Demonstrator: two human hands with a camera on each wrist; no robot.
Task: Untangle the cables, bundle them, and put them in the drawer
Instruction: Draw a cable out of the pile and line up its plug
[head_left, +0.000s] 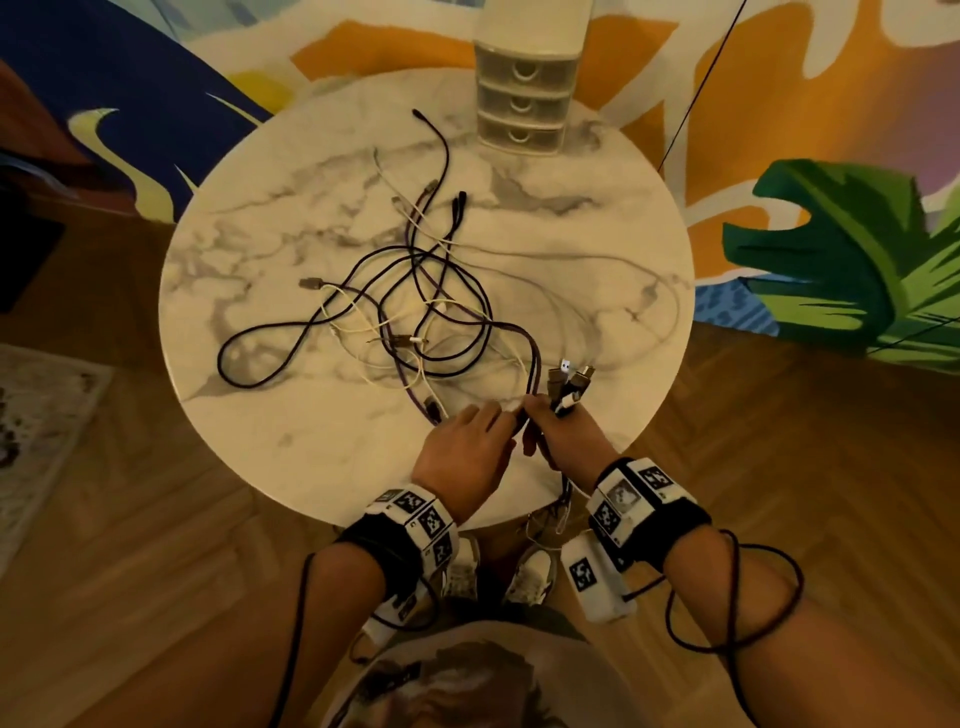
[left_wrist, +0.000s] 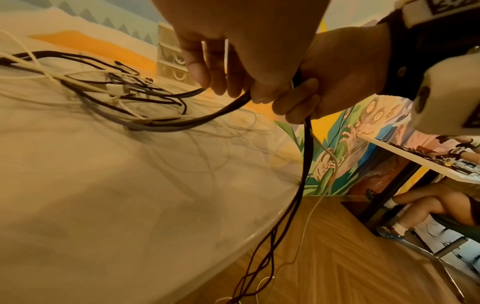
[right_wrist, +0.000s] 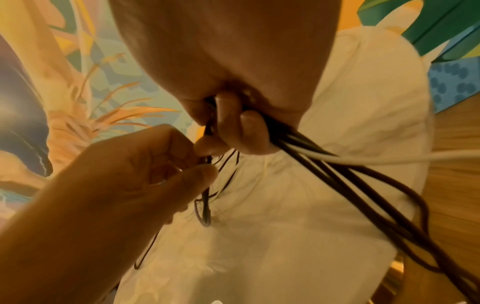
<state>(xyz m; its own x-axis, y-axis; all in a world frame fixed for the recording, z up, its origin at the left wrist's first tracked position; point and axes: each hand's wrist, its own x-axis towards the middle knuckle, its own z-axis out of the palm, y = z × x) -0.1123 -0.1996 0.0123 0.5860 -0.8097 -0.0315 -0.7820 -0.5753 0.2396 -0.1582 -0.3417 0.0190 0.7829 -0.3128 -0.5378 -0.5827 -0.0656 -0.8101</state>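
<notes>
Marble table (head_left: 270, 431), tangled dark-and-white cables (head_left: 415, 291)

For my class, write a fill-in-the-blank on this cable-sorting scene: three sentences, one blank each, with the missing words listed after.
1. The right hand holds a bunch of cable ends whose plugs point ____.
2. The small drawer unit at the far edge of the round table has all its drawers ____.
3. The tangled cables lie on the table, and the left hand pinches a ____ cable beside the right hand's grip.

Missing words: up; closed; dark
</notes>
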